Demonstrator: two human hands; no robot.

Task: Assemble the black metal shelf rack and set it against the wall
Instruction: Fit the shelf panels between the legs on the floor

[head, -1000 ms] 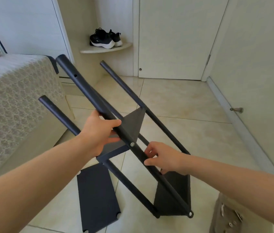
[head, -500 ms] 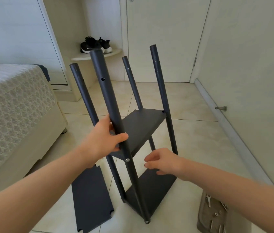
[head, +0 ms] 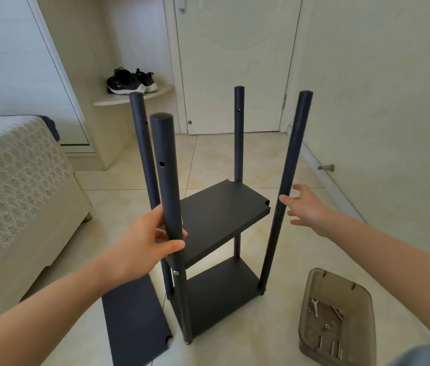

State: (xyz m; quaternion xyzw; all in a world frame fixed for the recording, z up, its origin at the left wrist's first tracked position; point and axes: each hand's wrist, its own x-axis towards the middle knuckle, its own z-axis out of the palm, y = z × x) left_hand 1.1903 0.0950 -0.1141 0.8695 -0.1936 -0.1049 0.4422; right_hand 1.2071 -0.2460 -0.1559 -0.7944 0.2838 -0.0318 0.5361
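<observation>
Gripping one post [head: 167, 180] of the stiff, likely light black metal shelf rack [head: 221, 212], left hand [head: 139, 244] fingers curled round; right hand [head: 306, 204] fingers were spread beside it.

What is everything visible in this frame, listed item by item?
Posts: four, black, upright on the floor.
Mounted shelves: two, black, between the posts.
Loose shelf panel: one, black, flat on floor, left.
Tray: one, translucent brown, lower right, holding silver hardware.
Sneakers: one pair, black and white, corner ledge.
Bed: one, pale patterned cover, left.
Door: one, cream, behind.
Doorstop: one, metal, right wall.
Left hand: one, grips near-left post.
Right hand: one, open, beside right post.
</observation>
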